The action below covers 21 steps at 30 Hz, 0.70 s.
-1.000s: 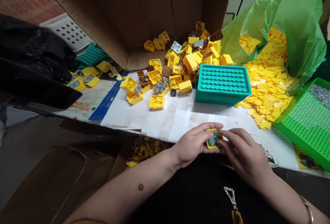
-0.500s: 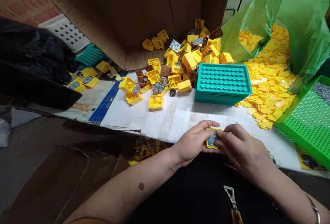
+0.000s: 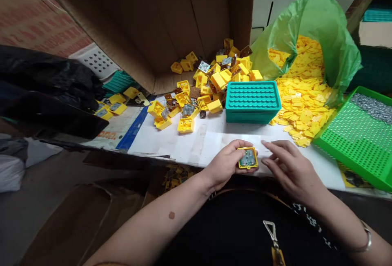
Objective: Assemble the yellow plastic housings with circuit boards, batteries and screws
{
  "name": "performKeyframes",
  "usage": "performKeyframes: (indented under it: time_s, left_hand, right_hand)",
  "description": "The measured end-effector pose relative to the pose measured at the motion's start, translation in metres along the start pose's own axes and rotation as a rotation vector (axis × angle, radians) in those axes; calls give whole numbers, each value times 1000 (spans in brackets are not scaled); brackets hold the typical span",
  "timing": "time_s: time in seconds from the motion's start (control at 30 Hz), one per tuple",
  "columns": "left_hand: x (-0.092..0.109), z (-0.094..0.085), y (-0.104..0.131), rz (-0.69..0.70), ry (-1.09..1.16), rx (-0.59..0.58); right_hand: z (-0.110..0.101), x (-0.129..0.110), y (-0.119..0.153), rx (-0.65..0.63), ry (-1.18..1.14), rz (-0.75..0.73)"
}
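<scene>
My left hand (image 3: 225, 164) holds a small yellow casing (image 3: 248, 158) near the table's front edge, its open side up with a grey and green board inside. Just to the right, my right hand (image 3: 289, 168) is off the casing, thumb and fingers apart with nothing between them. Beyond the hands stands a stack of teal trays (image 3: 252, 102). A pile of yellow casings (image 3: 185, 125) with wires and brown boards lies to its left. Flat yellow pieces (image 3: 306, 115) spill from a green bag (image 3: 339, 49) on the right.
A green perforated basket (image 3: 352, 135) with small metal parts (image 3: 372, 108) sits at the right. A large cardboard box (image 3: 143, 25) rises behind the casings. At the left are a black object (image 3: 58, 112), a white perforated basket (image 3: 95, 61) and a few more casings (image 3: 118, 108).
My right hand has moved off the casing to the right and its fingers have opened. The casing's inside now shows fully in my left hand. The camera view has shifted to the right.
</scene>
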State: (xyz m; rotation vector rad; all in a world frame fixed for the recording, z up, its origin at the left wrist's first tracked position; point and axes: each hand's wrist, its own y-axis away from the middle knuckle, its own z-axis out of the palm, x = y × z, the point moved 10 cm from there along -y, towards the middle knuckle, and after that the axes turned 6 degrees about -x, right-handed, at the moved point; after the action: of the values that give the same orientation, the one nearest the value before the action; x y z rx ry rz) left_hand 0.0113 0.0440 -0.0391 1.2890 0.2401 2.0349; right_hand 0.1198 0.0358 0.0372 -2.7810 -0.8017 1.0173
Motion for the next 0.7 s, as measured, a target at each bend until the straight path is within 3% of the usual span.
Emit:
performKeyframes:
  time_s: [0.17,0.3,0.37,0.47,0.57,0.7]
  left_hand:
    - [0,7,1,-34,-55,10]
    - [-1,22,-10,-124,-113,-1]
    - [1,34,-19,-144,-150,4]
    - [2,65,-32,-137,-190,-76]
    - [-3,95,-39,-144,-200,-182]
    - [-2,115,-45,-96,-209,-246]
  right_hand:
    - [-72,21,48,264,60,110]
    - [-146,23,114,624,180,285]
    - [-167,19,137,754,183,331]
    - [-169,15,131,691,181,284]
    - [-147,19,99,470,149,194]
    - [-114,25,60,249,161,102]
